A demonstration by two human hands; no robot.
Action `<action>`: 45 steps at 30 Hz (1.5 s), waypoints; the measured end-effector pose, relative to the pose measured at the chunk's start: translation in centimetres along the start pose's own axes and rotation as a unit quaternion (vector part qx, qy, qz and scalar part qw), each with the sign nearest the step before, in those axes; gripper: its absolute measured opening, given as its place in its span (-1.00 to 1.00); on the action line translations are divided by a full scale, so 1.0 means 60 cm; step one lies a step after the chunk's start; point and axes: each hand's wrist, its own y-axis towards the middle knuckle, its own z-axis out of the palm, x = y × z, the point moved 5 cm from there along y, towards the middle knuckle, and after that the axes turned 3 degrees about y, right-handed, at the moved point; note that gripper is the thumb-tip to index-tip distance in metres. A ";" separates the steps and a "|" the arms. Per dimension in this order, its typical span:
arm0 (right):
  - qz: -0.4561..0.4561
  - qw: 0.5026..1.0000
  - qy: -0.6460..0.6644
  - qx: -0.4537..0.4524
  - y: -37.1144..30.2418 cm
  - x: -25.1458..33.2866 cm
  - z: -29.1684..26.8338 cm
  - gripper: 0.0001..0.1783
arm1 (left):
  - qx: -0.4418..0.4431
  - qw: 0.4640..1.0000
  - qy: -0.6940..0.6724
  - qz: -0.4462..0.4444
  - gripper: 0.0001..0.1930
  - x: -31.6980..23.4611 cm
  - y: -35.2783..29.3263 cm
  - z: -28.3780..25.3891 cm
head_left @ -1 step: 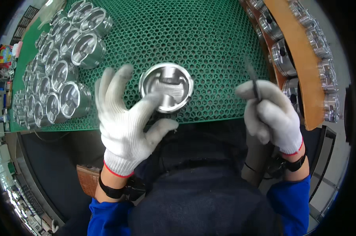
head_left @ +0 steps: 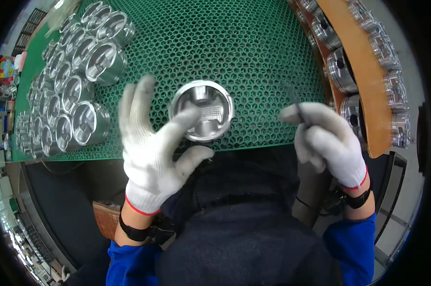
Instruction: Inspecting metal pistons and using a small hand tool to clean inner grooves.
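Piston-like metal cup [head_left: 216, 112] is sitting on the green honeycomb mat [head_left: 268, 62], near its front edge, open end facing up, webbed inside showing. Left hand [head_left: 151, 148] is hanging at its left side, open wide, fingers fanning out, gripping nothing. Its forefinger is crossing over the left part of the cup's opening; can't tell if it's touching. Thumb is pointing right, just off the mat's front edge, below the cup's rim

Right hand [head_left: 327, 143] is staying well apart from the cup, over to the right, fingers curling in, pinching a thin dark tool [head_left: 299, 113] between thumb and forefinger. Tool is pointing up and away, its far end blurring out; can't tell the tip shape

Both hands are wearing white knit gloves with red cuff edging. Black wristbands [head_left: 134, 233] are wrapping both wrists, blue sleeves [head_left: 129, 264] are covering the forearms below

Further out: a batch of similar cups [head_left: 84, 123] is standing in close rows on the mat's left side, mostly open end up. On the right a tan board [head_left: 363, 86] is running along the mat, with more pistons [head_left: 343, 71] lining its inner side and another row [head_left: 395, 90] lining its outer side
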 end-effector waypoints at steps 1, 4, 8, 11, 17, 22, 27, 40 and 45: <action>-0.038 0.996 -0.086 -0.011 0.009 0.001 0.003 -0.57 | 0.009 0.998 -0.052 -0.035 -0.41 0.010 0.002 0.008; -0.245 0.905 -0.345 -0.048 0.016 -0.003 0.002 -0.61 | 0.054 0.989 -0.136 -0.026 -0.45 0.033 -0.006 0.042; -0.229 0.841 -0.487 -0.059 0.026 0.019 0.015 -0.69 | 0.058 0.992 -0.106 -0.049 -0.54 0.027 -0.022 0.040; -0.230 0.808 -0.540 -0.058 0.043 0.026 0.027 -0.71 | 0.045 0.984 -0.170 -0.036 -0.59 0.028 -0.013 0.048; -0.151 0.809 -0.567 0.019 0.029 0.007 0.051 -0.69 | 0.038 0.993 -0.102 -0.038 -0.65 0.016 -0.012 0.044; -0.223 0.812 -0.539 -0.015 0.044 0.008 0.033 -0.68 | 0.060 0.996 -0.061 -0.013 -0.71 0.013 -0.011 0.049; -0.162 0.842 -0.511 0.056 0.016 -0.005 0.074 -0.67 | 0.067 0.997 -0.047 0.006 -0.79 0.006 -0.012 0.045; -0.033 0.998 0.058 0.016 0.070 -0.034 0.029 -0.49 | 0.105 0.993 -0.037 -0.048 -0.15 0.014 -0.016 0.023; -0.073 0.982 0.166 -0.061 0.074 -0.055 -0.004 -0.49 | 0.219 0.976 -0.004 -0.021 0.04 -0.029 -0.036 -0.003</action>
